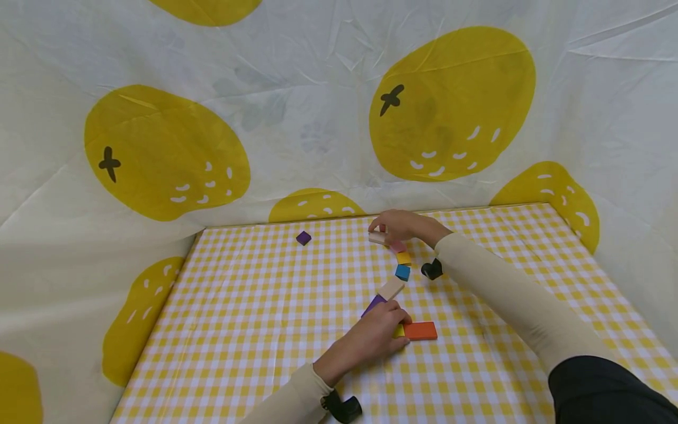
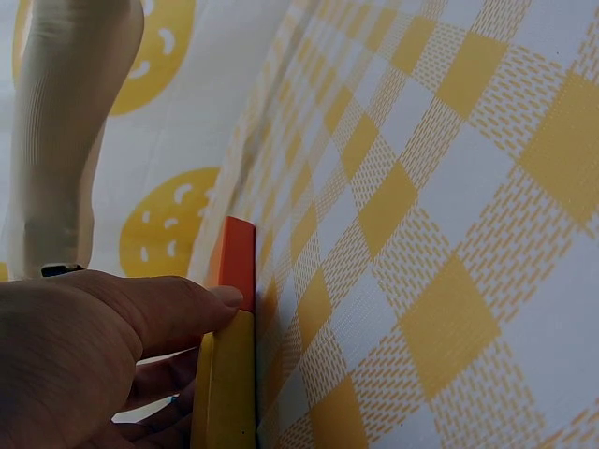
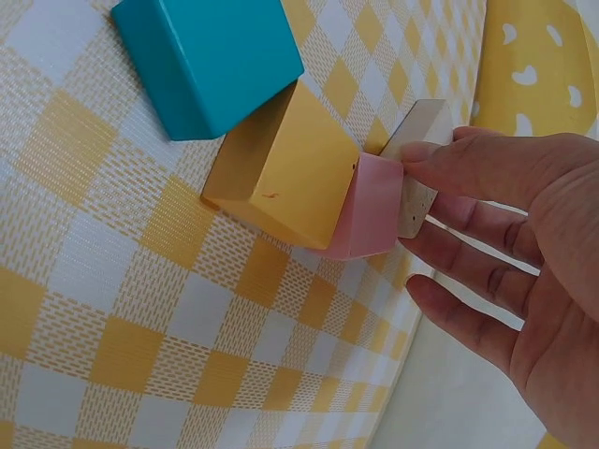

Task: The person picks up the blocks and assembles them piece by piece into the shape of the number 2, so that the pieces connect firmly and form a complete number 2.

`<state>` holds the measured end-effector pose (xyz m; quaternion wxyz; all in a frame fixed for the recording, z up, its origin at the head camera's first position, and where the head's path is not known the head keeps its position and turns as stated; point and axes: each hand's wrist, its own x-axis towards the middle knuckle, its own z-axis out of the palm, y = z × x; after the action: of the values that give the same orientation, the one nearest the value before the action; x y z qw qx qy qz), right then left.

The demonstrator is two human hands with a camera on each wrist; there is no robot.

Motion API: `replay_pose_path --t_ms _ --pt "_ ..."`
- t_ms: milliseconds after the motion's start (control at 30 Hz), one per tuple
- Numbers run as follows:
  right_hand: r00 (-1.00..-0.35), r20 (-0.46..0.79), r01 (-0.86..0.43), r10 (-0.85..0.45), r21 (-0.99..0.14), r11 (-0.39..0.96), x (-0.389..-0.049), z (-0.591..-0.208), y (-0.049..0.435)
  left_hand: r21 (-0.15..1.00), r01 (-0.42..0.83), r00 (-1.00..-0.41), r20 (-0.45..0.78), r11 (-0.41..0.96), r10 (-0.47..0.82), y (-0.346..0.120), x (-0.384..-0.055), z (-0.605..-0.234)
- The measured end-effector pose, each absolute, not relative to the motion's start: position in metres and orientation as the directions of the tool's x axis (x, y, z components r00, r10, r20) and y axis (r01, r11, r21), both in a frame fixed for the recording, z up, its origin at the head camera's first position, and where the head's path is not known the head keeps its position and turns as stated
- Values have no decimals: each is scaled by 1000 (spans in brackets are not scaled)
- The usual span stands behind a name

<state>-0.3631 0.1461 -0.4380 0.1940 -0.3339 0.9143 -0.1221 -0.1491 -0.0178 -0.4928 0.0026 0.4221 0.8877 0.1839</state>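
A curved line of wooden blocks runs across the checked cloth. At its near end my left hand (image 1: 373, 331) grips a yellow block (image 2: 225, 383), its thumb by the joint with the orange block (image 1: 421, 331). A purple block (image 1: 374, 304) shows just beyond that hand. At the far end my right hand (image 1: 405, 225) pinches a plain wood block (image 3: 423, 126) between thumb and fingers, against the pink block (image 3: 374, 210). A small red piece (image 1: 382, 228) shows between its fingers, mostly hidden. Between the hands lie an orange-yellow block (image 3: 295, 178), a blue block (image 1: 402, 272) and another plain block (image 1: 391, 288).
A lone purple block (image 1: 303, 238) lies at the back left of the table (image 1: 238, 306). White fabric with yellow fruit shapes (image 1: 307, 118) hangs behind the table's back edge. Black wrist devices (image 1: 432, 270) sit on both wrists.
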Motion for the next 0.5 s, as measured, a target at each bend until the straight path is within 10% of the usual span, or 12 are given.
replay_pose_path --t_ms 500 --pt "-683 -250 -591 -686 -364 720 -362 -438 147 323 744 -649 139 586 748 -18 -148 -494"
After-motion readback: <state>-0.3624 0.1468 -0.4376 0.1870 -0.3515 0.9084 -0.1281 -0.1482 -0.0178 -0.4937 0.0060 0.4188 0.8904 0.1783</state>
